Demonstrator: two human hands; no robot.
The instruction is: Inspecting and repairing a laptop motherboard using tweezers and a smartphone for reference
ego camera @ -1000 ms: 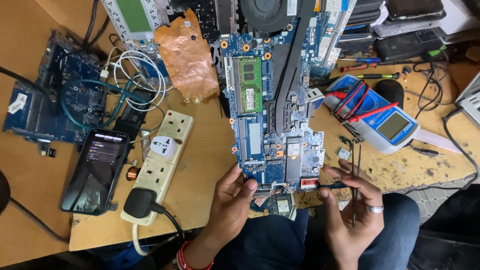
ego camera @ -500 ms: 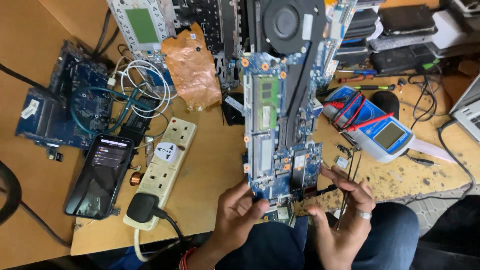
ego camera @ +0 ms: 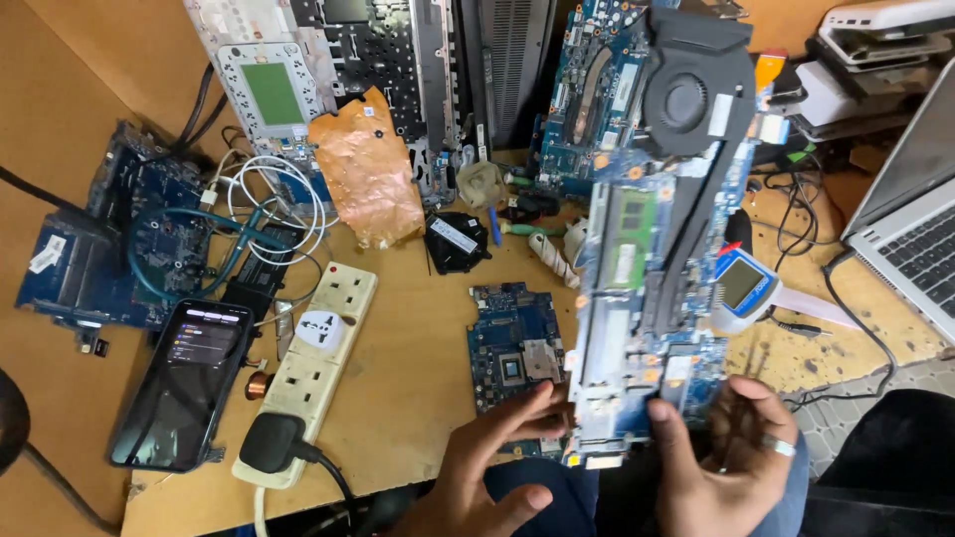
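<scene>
A long blue laptop motherboard point(ego camera: 647, 298) with a black fan and heat pipe is lifted off the table and tilted toward me. My right hand point(ego camera: 731, 462), with a ring on one finger, grips its near right corner. My left hand point(ego camera: 502, 447) holds the near left edge with thumb and fingers. Under the board's left side lies a smaller blue circuit board point(ego camera: 512, 343) flat on the wooden table point(ego camera: 418, 398).
A white power strip point(ego camera: 313, 368) with a black plug and a dark phone point(ego camera: 184, 383) lie to the left. A blue meter point(ego camera: 741, 288) sits behind the lifted board. An open laptop point(ego camera: 910, 239) stands at right. More boards, coiled cables and a keyboard frame crowd the back.
The motherboard has been raised off the table and tilted up toward the camera, uncovering the smaller board beneath. Both hands shifted onto its near edge, and the view swung right.
</scene>
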